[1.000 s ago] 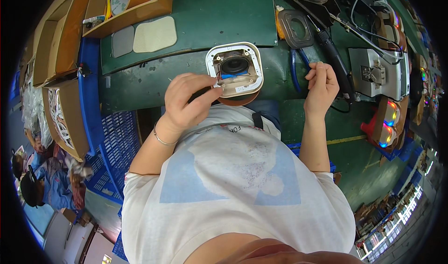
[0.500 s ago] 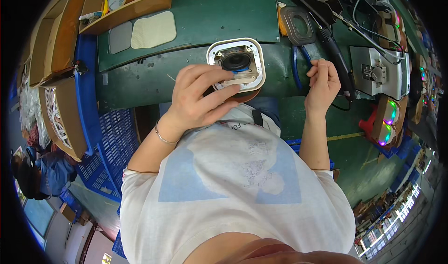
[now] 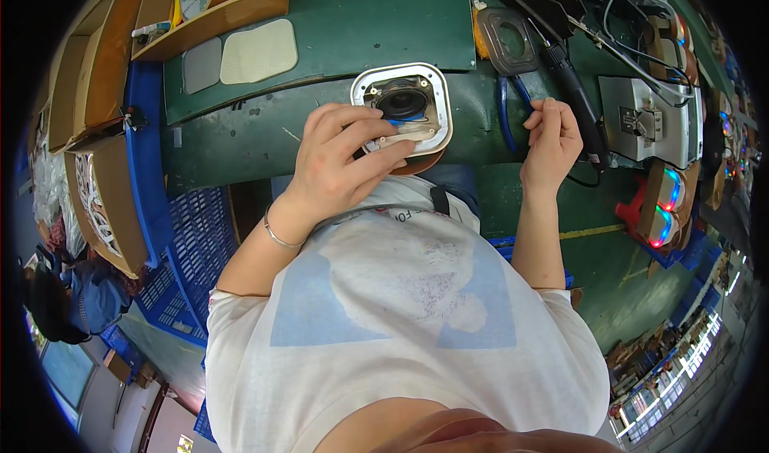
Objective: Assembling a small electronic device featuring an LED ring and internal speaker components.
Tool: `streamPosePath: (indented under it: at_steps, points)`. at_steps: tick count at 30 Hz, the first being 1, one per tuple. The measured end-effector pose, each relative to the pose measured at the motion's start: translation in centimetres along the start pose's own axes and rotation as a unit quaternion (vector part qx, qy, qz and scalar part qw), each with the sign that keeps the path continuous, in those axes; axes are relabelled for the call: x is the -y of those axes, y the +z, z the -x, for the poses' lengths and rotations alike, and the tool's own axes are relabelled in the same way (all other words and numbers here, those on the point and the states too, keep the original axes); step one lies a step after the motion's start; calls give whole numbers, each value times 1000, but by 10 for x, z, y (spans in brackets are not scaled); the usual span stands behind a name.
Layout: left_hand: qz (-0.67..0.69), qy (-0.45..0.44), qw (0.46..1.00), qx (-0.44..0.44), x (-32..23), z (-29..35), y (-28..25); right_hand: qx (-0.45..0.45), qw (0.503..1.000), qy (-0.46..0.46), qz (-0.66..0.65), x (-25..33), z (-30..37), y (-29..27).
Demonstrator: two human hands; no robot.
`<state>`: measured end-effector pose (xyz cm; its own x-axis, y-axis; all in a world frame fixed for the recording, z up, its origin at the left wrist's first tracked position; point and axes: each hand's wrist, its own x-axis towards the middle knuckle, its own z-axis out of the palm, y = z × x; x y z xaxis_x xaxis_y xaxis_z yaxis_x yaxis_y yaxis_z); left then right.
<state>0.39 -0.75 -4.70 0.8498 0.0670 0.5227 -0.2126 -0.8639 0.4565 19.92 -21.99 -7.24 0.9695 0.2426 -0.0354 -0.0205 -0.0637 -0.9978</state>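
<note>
A white rounded-square speaker housing [image 3: 443, 112] sits open side up near the worktable's front edge. Inside it a black round speaker driver [image 3: 402, 100] shows, with blue wire beside it. My left hand [image 3: 336, 161] grips the housing's near left side, fingertips reaching over the rim into it. Part of the near inside is hidden by those fingers. A brown rounded edge [image 3: 424, 165] peeks out below the housing. To the right, my right hand [image 3: 553, 144] is raised with thumb and fingers pinched together; anything between them is too small to make out. Blue-handled pliers [image 3: 505, 116] lie beside it.
Right of the pliers lies a black corded tool [image 3: 575, 92] with a thin metal tip, near a silver metal box [image 3: 633, 120]. A dark translucent square frame [image 3: 510, 43] lies above the pliers. Pale and grey mesh panels [image 3: 260, 51] and cardboard boxes [image 3: 100, 205] are at left.
The view has shifted slightly. My left fingers have moved a little on the housing's near side; my right hand stays pinched in nearly the same place.
</note>
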Motion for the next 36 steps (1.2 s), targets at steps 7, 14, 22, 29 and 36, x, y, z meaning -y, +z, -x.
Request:
streamPosePath:
  at_steps: [7, 14, 22, 29, 36]
  points:
    - [5, -5, 1000, 4, -1, 0, 1, 1, 1000, -2, -2, 1, 0, 1]
    - [-19, -7, 1000, -17, -8, -2, -1, 3, 1000, -6, -5, 0, 0, -1]
    - [-79, 11, 994, -78, 26, -40, -4, 12, 1000, -1, -12, 0, 1, -1]
    - [-44, 8, 997, -67, 45, -49, -6, 18, 1000, 2, -8, -1, 0, -2]
    - [-8, 21, 998, -60, 51, -48, -6, 3, 1000, 0, -6, -1, -2, 0]
